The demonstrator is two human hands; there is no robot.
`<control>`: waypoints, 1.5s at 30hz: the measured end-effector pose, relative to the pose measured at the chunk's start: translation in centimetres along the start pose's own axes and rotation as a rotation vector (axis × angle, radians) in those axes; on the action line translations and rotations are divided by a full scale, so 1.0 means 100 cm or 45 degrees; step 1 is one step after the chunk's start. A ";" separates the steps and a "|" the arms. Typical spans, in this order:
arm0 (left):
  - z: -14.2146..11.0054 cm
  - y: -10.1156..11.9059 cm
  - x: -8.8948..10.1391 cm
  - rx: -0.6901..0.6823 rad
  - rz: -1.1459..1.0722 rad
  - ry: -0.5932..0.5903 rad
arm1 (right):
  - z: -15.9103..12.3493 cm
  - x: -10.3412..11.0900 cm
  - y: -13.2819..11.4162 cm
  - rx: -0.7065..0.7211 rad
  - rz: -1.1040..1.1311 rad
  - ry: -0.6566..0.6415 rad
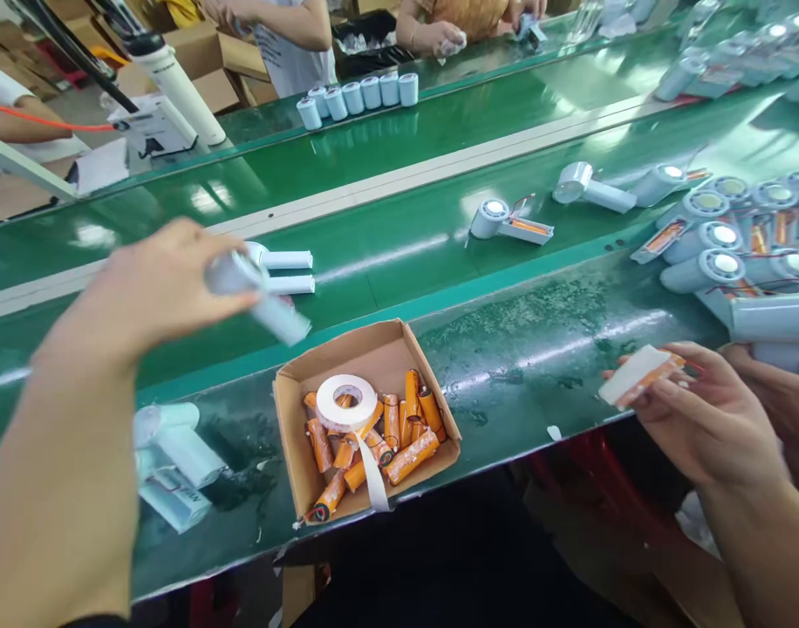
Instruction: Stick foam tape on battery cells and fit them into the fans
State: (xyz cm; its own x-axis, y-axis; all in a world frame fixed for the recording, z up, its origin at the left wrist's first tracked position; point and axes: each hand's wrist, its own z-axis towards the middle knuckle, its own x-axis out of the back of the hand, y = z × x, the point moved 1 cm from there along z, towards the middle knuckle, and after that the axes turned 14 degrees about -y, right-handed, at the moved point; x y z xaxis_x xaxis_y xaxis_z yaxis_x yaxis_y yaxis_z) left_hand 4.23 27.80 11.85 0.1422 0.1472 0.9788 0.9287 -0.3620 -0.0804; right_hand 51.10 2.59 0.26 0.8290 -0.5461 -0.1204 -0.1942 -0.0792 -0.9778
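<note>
My left hand [157, 288] is closed around a light-blue fan body [269, 305], held over the belt and blurred by motion. Two more blue fan bodies [288, 272] lie on the belt just behind it. In my right hand [713, 419], pinched by the fingers, is an orange battery [654, 371] with a white strip on its upper side. Between my hands stands an open cardboard box [288, 436] of several orange batteries [413, 458]. A roll of white tape [331, 406] lies on top of them, its loose end hanging over the front edge.
Blue fan bodies [177, 453] lie at the near left, and a pile of fan bodies [713, 262] sits at the right. More units [504, 222] rest on the green belt [386, 244]. A co-worker's hand [785, 401] is beside my right hand. Others work across the line.
</note>
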 end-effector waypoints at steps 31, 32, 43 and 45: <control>0.125 0.136 -0.111 -1.239 -0.331 -0.096 | 0.073 -0.173 0.010 0.912 -1.625 -1.093; 0.128 0.140 -0.108 -1.199 -0.367 -0.180 | 0.072 -0.177 0.006 0.835 -1.736 -1.091; 0.149 0.164 -0.095 -0.907 -0.603 -0.286 | 0.082 -0.203 -0.005 0.467 -2.181 -1.187; 0.151 0.170 -0.094 -0.870 -0.594 -0.277 | 0.084 -0.205 0.005 0.491 -2.176 -1.199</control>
State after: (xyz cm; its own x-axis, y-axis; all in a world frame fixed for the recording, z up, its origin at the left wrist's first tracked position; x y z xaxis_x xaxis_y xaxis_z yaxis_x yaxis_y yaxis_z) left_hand 23.81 34.16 -1.57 -0.0762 0.5674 0.8199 0.5082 -0.6854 0.5215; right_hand 38.36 20.76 0.80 -0.0116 0.4308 0.9024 0.9543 0.2742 -0.1186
